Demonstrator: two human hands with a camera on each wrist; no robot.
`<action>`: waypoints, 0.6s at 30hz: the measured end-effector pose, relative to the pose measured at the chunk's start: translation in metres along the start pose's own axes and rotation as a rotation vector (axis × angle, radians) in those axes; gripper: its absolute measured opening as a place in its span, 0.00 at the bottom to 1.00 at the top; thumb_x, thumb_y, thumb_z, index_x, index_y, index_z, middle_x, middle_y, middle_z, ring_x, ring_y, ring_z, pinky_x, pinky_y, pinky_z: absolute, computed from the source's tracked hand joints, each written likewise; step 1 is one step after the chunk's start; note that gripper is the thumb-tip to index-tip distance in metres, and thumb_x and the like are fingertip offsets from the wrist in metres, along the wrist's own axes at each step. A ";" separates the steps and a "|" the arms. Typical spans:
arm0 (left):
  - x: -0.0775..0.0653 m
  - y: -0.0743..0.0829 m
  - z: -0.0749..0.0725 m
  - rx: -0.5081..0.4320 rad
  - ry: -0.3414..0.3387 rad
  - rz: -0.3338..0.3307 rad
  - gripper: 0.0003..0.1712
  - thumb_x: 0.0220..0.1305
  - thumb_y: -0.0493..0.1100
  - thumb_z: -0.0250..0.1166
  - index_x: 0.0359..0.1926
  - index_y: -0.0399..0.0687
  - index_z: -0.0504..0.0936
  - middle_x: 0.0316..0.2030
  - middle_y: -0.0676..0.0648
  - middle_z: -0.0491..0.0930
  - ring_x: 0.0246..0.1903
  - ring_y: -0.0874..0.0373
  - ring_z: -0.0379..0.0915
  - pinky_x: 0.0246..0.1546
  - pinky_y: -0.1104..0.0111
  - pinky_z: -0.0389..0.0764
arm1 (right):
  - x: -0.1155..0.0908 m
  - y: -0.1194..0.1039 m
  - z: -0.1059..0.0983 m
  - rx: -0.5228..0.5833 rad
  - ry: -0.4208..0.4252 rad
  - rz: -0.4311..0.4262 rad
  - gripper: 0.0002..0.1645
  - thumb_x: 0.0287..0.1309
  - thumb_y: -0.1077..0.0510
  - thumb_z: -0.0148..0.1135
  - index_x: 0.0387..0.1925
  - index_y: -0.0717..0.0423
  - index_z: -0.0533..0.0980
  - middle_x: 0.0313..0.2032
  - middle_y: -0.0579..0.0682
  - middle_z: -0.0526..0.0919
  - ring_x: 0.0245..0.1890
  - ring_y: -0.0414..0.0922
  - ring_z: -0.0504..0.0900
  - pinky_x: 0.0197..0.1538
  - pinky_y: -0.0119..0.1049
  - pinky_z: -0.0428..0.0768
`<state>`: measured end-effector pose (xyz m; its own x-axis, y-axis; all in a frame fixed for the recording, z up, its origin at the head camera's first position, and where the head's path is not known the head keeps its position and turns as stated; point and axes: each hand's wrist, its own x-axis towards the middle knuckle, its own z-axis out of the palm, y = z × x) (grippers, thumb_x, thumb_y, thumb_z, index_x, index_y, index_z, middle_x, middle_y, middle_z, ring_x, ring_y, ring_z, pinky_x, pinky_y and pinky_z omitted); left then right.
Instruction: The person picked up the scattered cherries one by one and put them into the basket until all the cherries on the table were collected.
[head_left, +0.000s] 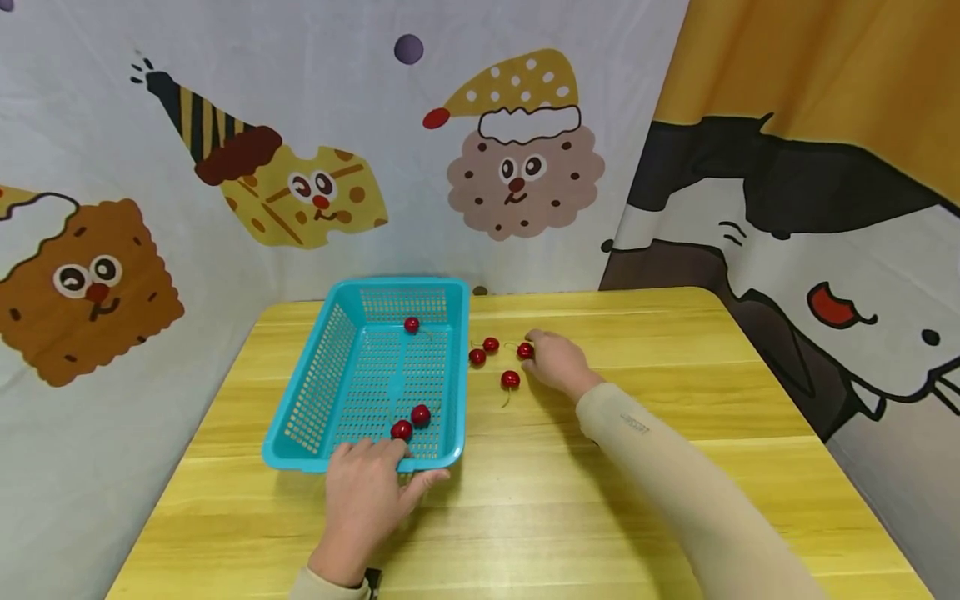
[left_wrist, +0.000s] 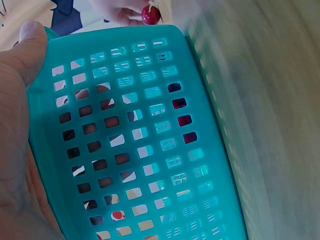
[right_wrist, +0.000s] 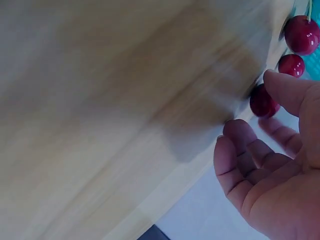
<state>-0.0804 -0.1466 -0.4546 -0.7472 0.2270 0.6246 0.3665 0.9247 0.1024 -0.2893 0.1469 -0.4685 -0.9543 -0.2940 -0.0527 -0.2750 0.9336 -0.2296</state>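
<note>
left hand [head_left: 366, 487] on basket [head_left: 462, 375], right hand [head_left: 560, 363] at cherry [head_left: 525, 352]

left grip: clamped on the basket's near rim, fingers curled over it, thumb on the outside.
right grip: thumb and fingers about the cherry, thumb tip overlapping it in the right wrist view, other fingers bent. can't tell if it's pinched or just touched.
that cherry: right of the basket, can't tell if lifted off the desk [head_left: 735, 392].
other loose ones: two red cherries [head_left: 491, 344] just beside the basket's right wall, plus a nearer cherry [head_left: 510, 379], stem pointing toward the person.
in the basket: one far cherry [head_left: 412, 325] at the far end, two near cherries [head_left: 421, 416] close to the left fingers.
basket: blue, perforated, upright on the desk's left part.
also: beige sleeves [head_left: 660, 467], cartoon cloth [head_left: 300, 67] behind.
</note>
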 end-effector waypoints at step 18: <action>0.002 0.001 0.002 0.008 -0.011 0.001 0.35 0.39 0.77 0.68 0.18 0.52 0.73 0.12 0.55 0.68 0.15 0.55 0.61 0.20 0.62 0.59 | 0.001 -0.135 -0.050 -0.026 0.293 -0.428 0.23 0.65 0.46 0.63 0.58 0.50 0.76 0.50 0.48 0.81 0.47 0.46 0.77 0.51 0.45 0.77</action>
<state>-0.0824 -0.1449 -0.4550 -0.7531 0.2309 0.6160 0.3625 0.9270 0.0957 -0.2591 0.0309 -0.3889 -0.7473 -0.5847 0.3157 -0.6473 0.7479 -0.1470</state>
